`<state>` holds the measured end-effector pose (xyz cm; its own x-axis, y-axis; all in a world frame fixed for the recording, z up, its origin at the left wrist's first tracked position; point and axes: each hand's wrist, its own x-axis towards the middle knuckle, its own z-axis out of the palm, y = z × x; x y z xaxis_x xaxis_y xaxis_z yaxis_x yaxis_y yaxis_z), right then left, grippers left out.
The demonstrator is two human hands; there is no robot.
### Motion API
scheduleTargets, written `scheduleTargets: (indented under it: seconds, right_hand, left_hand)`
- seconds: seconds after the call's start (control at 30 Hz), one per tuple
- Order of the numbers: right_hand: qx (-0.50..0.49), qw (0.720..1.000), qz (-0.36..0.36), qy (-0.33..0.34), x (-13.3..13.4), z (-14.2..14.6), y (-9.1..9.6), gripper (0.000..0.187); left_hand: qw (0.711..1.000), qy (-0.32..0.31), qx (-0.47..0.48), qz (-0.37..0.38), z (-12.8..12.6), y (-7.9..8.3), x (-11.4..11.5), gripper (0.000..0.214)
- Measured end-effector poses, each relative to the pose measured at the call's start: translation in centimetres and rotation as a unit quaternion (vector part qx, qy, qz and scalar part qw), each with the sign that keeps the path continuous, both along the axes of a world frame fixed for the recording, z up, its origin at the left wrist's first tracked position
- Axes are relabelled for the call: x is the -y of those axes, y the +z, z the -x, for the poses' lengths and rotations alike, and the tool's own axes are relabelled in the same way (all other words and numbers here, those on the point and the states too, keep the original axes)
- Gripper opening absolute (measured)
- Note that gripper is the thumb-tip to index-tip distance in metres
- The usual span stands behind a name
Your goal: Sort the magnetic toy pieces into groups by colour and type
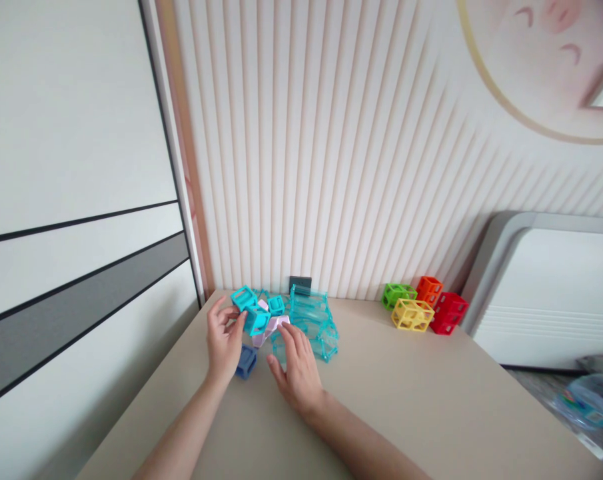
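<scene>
My left hand (224, 338) grips a turquoise open-framed toy block (256, 321), its thumb on the near side. Another turquoise block (244, 298) adjoins it above; whether the two are joined I cannot tell. My right hand (299, 370) is open, fingers stretched forward, with the fingertips at a lilac block piece (280, 323); whether they touch it is unclear. Behind the hands, a smaller turquoise block (276, 305) sits beside a see-through teal container (308, 308), which lies partly behind my right hand. A dark blue block (246, 361) rests on the table between my wrists.
On the right of the table (381, 387) stand green (398, 295), yellow (412, 315), orange (430, 289) and red (449, 313) blocks. A ribbed wall (301, 147) borders the back, with a dark socket (300, 283) low on it. A white cabinet (81, 120) flanks the left.
</scene>
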<state>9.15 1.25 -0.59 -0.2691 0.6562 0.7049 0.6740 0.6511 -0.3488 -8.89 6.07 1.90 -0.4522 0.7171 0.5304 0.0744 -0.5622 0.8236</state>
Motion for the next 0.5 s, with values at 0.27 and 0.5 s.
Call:
scheduleTargets:
  seconds: [0.27,0.5]
  right_hand:
    - [-0.108,0.993,0.024,0.031,0.9,-5.8,-2.7,0.060]
    - [-0.200,0.979,0.041,0.031,1.5,-8.5,-2.9,0.045]
  left_hand:
    - [0.985,-0.171,0.020,0.007,-7.3,-0.5,2.2,0.056]
    - [0.971,-0.236,-0.017,0.044,-10.9,-1.2,3.7,0.051]
